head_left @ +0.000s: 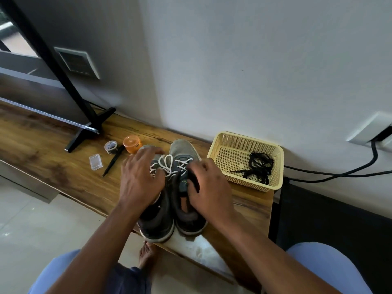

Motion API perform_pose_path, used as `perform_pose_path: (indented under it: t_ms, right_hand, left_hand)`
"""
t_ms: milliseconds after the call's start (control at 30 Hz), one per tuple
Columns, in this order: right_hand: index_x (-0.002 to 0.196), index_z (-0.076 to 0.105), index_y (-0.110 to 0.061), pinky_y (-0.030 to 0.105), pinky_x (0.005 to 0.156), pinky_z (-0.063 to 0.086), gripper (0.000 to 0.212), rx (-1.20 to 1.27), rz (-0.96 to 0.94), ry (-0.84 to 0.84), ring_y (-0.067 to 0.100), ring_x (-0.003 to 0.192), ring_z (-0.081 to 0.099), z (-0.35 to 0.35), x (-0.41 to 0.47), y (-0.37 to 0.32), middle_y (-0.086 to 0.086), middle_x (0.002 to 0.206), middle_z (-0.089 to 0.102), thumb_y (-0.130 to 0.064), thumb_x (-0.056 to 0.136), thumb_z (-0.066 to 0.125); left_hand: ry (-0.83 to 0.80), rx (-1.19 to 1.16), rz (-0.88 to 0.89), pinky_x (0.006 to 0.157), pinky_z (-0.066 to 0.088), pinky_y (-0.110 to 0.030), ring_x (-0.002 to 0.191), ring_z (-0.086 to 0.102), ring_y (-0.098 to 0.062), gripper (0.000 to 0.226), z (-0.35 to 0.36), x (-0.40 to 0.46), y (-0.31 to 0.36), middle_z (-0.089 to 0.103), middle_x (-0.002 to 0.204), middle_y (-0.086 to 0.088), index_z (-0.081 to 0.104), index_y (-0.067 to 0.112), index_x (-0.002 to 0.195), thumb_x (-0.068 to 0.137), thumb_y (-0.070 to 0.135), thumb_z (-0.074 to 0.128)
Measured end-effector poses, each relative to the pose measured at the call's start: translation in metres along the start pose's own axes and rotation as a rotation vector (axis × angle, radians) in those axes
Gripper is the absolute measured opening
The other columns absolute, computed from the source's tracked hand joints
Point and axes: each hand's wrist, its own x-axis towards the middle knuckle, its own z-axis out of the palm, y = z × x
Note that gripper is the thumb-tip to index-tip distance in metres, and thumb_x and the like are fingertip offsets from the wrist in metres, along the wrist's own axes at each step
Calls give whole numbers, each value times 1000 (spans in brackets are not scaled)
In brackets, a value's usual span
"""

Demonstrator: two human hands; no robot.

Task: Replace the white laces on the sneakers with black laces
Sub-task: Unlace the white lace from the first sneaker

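Two grey sneakers (182, 187) stand side by side on the wooden shelf (53, 158), toes toward 12 o'clock, white laces (167, 166) threaded. The left hand (140, 177) rests relaxed over the left shoe's laces; the right hand (209, 187) curls on the right shoe's tongue, though whether it grips is unclear. At 3 o'clock, black laces (259, 166) lie in a yellow basket (218, 145).

Both forearms are bare, with no watch or ring showing on the left hand (139, 179) or the right hand (209, 188). Light blue short sleeves (322, 264) cover the upper arms; dark navy shorts (127, 281) show below.
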Motion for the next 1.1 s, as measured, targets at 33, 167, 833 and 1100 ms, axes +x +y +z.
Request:
perform_pose_path:
  t_ms: [33, 167, 833, 1100]
  right_hand:
    - [114, 60, -23, 33, 71, 53, 28, -37, -34, -7, 17, 99, 53, 2, 1, -3, -2, 111, 48, -27, 87, 67]
    - [105, 66, -19, 32, 70, 51, 23, -61, -22, -40, 18, 99, 51, 10, 8, -7, -1, 109, 48, -31, 87, 73]
    - [88, 56, -14, 45, 70, 49, 13, 422, 301, 269, 20, 78, 56, 18, 22, -5, -2, 86, 58, -7, 93, 66]
    - [123, 64, -23, 42, 92, 49, 46, -79, -72, -7, 24, 116, 51, 10, 18, -19, -2, 125, 56, -38, 80, 65]
  left_hand:
    - [-46, -26, 79, 112, 38, -61, 129, 56, -22, 39, -1, 0, -1, 66, 132, 6, 67, 29, 123, 84, 29, 64]
    - [-205, 52, 240, 118, 30, -59, 140, 48, -20, 56, 1, -5, -5, 63, 137, 14, 68, 36, 128, 78, 59, 57]
    - [-154, 25, 19, 107, 44, -55, 130, 49, -16, 38, 5, -5, -17, 57, 132, 16, 61, 48, 118, 84, 58, 50]
    - [-207, -55, -1, 113, 38, -57, 138, 43, -18, 61, -6, -5, -14, 53, 142, 14, 56, 46, 134, 75, 60, 50]
